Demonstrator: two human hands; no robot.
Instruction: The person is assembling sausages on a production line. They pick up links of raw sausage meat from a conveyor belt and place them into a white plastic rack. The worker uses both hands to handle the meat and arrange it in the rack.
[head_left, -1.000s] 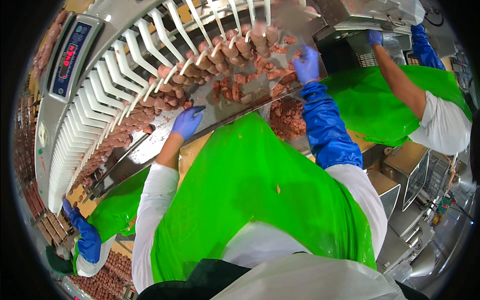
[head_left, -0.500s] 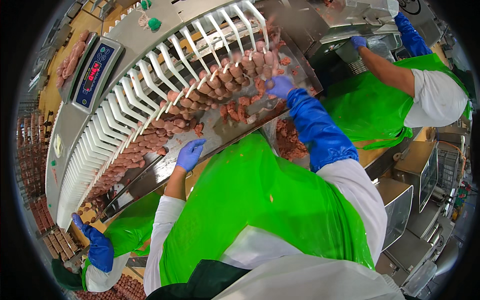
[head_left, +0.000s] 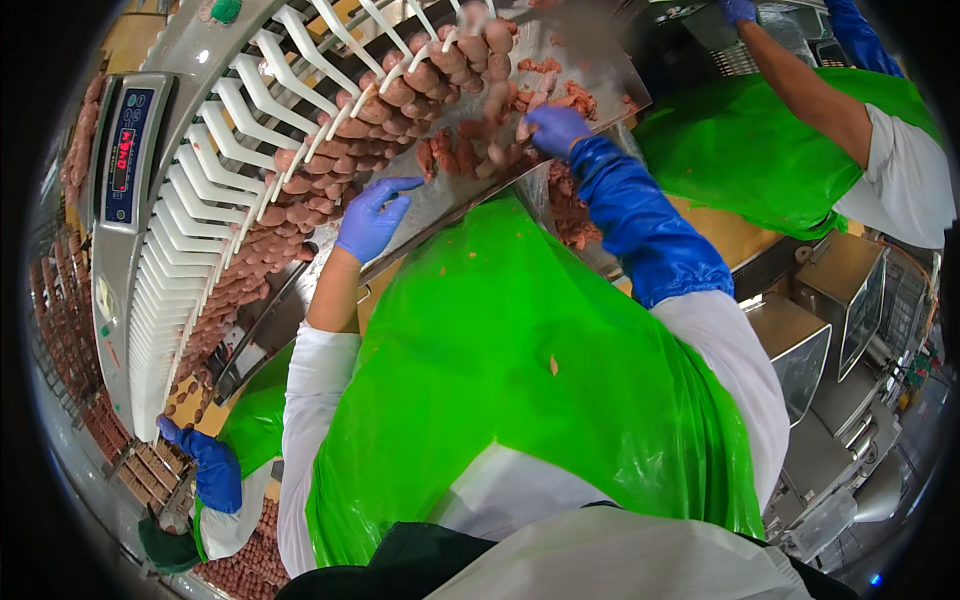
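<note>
At ten o'clock from mid-view, a scale's display (head_left: 126, 155) faces inward, presumably for easy reading. Beside it, white hooks (head_left: 190, 240) run along a curve, their spacing apparently keeping loops of sausage links (head_left: 400, 93) separate; the links hang from the tips, up toward eleven. Also at ten, nearer the middle, the left hand (head_left: 370, 222) is empty, fingers parted over the near edge of a metal tray (head_left: 440, 195), which seems set below the hooks to catch what drops. Loose meat pieces (head_left: 463, 155) lie on it toward twelve. At one o'clock, well apart from the left, the right hand (head_left: 558, 130) reaches over the tray, fingers curled beside pale links; I cannot tell whether it grips them. Between one and two, ground meat (head_left: 572, 212) sits just outside the tray's edge.
</note>
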